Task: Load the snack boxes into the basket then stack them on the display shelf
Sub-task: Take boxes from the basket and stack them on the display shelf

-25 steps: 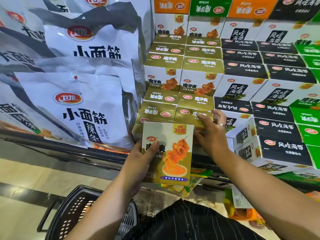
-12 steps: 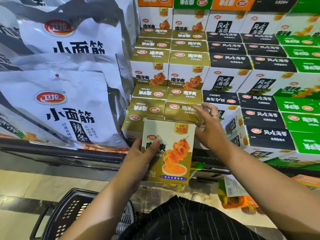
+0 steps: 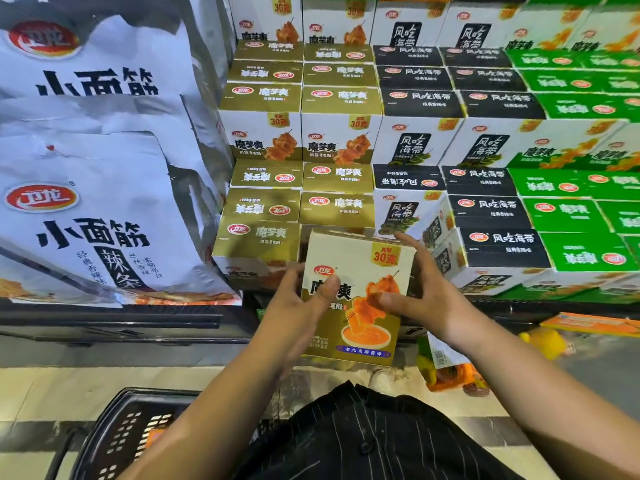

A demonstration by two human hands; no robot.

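Head view: at the centre of the frame you hold one snack box (image 3: 353,292) upright, left hand (image 3: 294,306) clasping its left edge and right hand (image 3: 429,296) its right edge, thumbs across the front, just before the gold boxes (image 3: 263,237) on the shelf (image 3: 138,320). It seems light, stiff cardboard with a smooth, dentable skin, so hold it by the side edges. Its face is cream above, gold below, showing an orange skewer over sauce.

A shop: display shelf (image 3: 138,320) w/ stacked snack boxes (image 3: 341,133) & big snack bags (image 3: 90,209) (basket (image 3: 114,434) below).
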